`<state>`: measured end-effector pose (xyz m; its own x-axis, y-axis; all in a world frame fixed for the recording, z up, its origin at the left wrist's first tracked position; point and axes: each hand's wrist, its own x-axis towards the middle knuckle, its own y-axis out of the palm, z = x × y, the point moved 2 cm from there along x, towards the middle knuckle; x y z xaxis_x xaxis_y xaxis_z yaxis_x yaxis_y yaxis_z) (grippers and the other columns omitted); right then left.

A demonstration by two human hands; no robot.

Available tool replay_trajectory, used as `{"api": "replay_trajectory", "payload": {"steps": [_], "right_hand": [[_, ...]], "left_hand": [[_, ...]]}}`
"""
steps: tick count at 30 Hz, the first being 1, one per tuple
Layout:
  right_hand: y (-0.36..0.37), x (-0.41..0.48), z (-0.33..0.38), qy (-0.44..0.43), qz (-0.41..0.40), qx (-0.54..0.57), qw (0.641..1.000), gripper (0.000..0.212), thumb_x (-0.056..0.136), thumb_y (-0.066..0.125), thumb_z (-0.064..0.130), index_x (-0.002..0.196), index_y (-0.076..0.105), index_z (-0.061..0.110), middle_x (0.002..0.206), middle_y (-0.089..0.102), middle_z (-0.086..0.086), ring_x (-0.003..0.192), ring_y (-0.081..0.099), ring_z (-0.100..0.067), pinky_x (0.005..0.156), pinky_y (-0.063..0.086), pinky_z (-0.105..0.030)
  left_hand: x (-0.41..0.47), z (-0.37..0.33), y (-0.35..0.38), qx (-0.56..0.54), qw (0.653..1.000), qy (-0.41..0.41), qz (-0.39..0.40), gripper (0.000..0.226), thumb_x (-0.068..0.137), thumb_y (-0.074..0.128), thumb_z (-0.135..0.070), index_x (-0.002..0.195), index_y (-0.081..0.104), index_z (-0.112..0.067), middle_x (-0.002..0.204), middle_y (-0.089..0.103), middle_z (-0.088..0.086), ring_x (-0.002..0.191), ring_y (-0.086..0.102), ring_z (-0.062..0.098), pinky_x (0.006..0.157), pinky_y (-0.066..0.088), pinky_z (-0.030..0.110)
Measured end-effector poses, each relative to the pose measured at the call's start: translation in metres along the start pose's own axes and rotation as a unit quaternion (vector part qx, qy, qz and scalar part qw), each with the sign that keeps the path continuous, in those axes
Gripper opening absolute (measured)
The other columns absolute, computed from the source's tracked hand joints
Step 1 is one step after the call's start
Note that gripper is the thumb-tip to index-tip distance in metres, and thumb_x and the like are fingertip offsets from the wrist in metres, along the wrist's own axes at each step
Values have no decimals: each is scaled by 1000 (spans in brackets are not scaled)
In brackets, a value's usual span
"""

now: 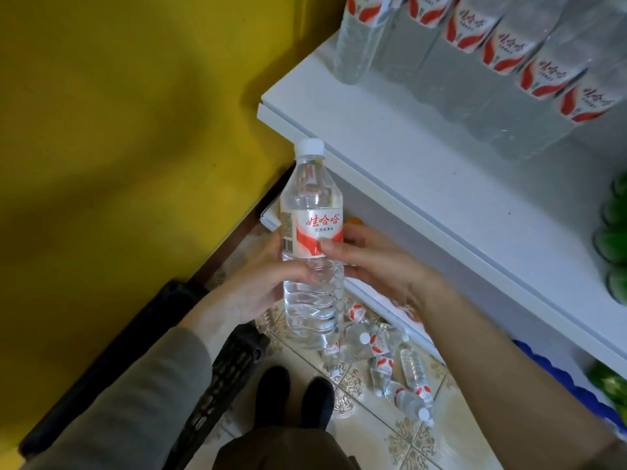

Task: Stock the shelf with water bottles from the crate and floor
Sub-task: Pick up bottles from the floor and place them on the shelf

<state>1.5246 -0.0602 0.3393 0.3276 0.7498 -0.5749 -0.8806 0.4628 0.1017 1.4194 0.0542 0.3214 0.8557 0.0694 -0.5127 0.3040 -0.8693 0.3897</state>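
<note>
White shelf partly stocked, bottle row standing at its back; left hand and right hand grip one upright bottle just below its front edge, loose bottles on the floor beneath it yet to shelve.

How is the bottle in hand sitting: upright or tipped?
Upright: the bottle has its white cap on top, gripped by left hand and right hand.

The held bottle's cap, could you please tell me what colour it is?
White, on the cap of the bottle, clearest in the head view.
</note>
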Motion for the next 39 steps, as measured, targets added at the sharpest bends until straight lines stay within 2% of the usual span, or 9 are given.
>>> {"api": "replay_trajectory", "payload": {"steps": [8,10,12,17,24,29,33,36,39], "right_hand": [[-30,-12,-12,10,-29,74,997,50,73,68,29,119,59,9,113,69,-9,104,66,-20,92,52,-29],[-37,-19,-9,10,-31,75,997,48,79,65,26,122,56,6,106,70,-8,90,70,-10,74,55,-19],[-45,-27,-3,7,-21,90,996,41,85,61,19,122,54,4,98,67,-5,67,68,0,54,48,-9],[-61,-38,4,-8,17,64,998,48,75,62,23,122,53,14,105,69,0,84,70,-8,60,50,-13],[-61,-48,6,19,63,58,996,45,76,60,19,119,51,10,88,71,8,73,67,-1,58,48,-10],[-58,-49,13,18,-25,20,999,52,70,73,35,116,58,17,100,71,-5,83,71,-13,72,49,-27],[-54,-40,21,10,-123,40,992,58,50,83,57,96,70,25,107,67,-25,109,49,-57,89,38,-55],[-54,-34,31,-20,-186,71,980,53,56,84,48,96,69,18,103,70,-22,104,59,-49,94,40,-67],[-64,-26,48,-53,-235,40,970,49,61,83,38,102,66,18,101,73,-10,98,67,-36,92,50,-54]], "left_hand": [[17,-3,31,35,999,16,-14,75,69,75,-1,131,40,-27,105,67,-4,93,67,3,69,54,17],[20,-7,41,41,997,34,-46,72,69,74,-7,130,41,-24,101,66,-9,85,67,-5,66,54,15],[24,-10,47,57,997,36,-48,80,60,83,-13,129,44,-25,106,68,-4,96,67,4,76,56,24],[29,-17,55,85,995,30,-47,91,43,86,-31,126,49,-33,115,66,7,111,61,25,94,50,47],[27,-16,57,113,993,14,-27,98,39,88,-30,128,49,-36,120,64,4,111,62,21,94,50,47],[24,-29,55,141,989,49,-17,85,44,85,-36,123,53,-36,116,66,-2,114,59,20,97,48,47],[32,-44,51,155,982,86,-68,84,47,81,-53,121,55,-22,117,65,0,114,59,17,100,45,48],[42,-57,49,192,972,109,-76,80,55,75,-61,122,54,-23,122,62,-6,118,55,11,103,42,45],[57,-68,46,226,964,121,-73,70,67,70,-57,127,50,-27,126,56,-16,116,50,-2,103,41,27]]}}
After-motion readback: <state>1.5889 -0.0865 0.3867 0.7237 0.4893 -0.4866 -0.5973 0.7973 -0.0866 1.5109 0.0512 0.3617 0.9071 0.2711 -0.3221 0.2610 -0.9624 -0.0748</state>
